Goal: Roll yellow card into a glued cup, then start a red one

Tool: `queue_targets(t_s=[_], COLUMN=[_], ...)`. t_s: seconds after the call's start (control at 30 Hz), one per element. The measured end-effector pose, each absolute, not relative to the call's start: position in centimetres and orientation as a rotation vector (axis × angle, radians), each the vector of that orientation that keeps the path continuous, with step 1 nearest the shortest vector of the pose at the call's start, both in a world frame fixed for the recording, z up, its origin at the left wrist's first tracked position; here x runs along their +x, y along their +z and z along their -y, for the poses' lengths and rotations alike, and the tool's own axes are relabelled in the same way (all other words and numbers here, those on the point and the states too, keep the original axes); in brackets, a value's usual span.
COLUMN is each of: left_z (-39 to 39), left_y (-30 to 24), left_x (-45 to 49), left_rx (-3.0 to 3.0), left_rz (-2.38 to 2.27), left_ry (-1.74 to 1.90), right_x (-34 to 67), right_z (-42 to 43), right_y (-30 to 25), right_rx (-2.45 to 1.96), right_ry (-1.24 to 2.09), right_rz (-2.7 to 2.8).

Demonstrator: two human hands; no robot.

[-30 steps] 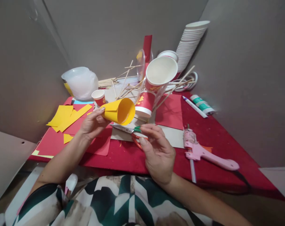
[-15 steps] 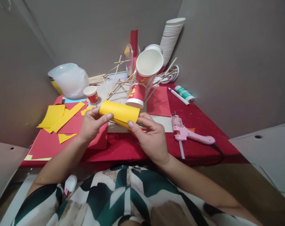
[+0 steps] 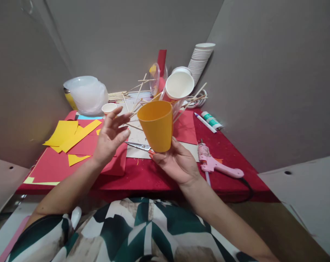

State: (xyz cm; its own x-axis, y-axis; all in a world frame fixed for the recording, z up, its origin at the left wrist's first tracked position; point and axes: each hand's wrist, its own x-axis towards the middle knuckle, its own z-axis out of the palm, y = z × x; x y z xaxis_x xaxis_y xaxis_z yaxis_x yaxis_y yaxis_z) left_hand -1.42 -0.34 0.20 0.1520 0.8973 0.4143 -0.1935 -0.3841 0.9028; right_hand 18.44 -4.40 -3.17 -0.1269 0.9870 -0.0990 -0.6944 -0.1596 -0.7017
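Note:
A yellow paper cone shaped like a cup (image 3: 156, 127) stands upright above the table, wide end up. My right hand (image 3: 178, 160) grips it low on its right side, fingers around the narrow end. To its left, my left hand (image 3: 110, 136) is raised with fingers apart and nothing in it. Scissors (image 3: 140, 146) with orange handles lie beneath the yellow piece, the handles partly hidden by my right hand. Behind my left fingers stands a small paper cup (image 3: 109, 108), and behind the yellow piece is a white-lined paper cup (image 3: 180, 84) on a clear plastic stand.
Yellow paper strips (image 3: 69, 134) lie on red sheets (image 3: 50, 167) at the left. A pink glue gun (image 3: 216, 163), a marker (image 3: 205, 123) and a green-white roll (image 3: 212, 120) are at the right. Behind are wooden sticks (image 3: 118, 96), a plastic bag (image 3: 87, 95) and stacked cups (image 3: 200, 62).
The yellow piece has turned from lying sideways between both hands to upright in my right hand. My left hand has let go and opened. The camera view has shifted slightly.

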Motion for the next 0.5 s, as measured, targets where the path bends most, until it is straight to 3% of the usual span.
queue_targets(t_s=[0.27, 0.5], left_z=[1.8, 2.6], left_y=[-1.5, -1.4], left_x=[-0.5, -0.6], left_rx=[1.546, 1.695], left_rz=[-0.606, -0.695], left_ry=[1.060, 1.023], right_x=[17.1, 16.3], right_z=[4.7, 4.5], right_y=[-4.5, -5.0], right_rx=[-0.624, -0.597], right_ry=[1.896, 2.146], right_rz=[0.654, 0.371])
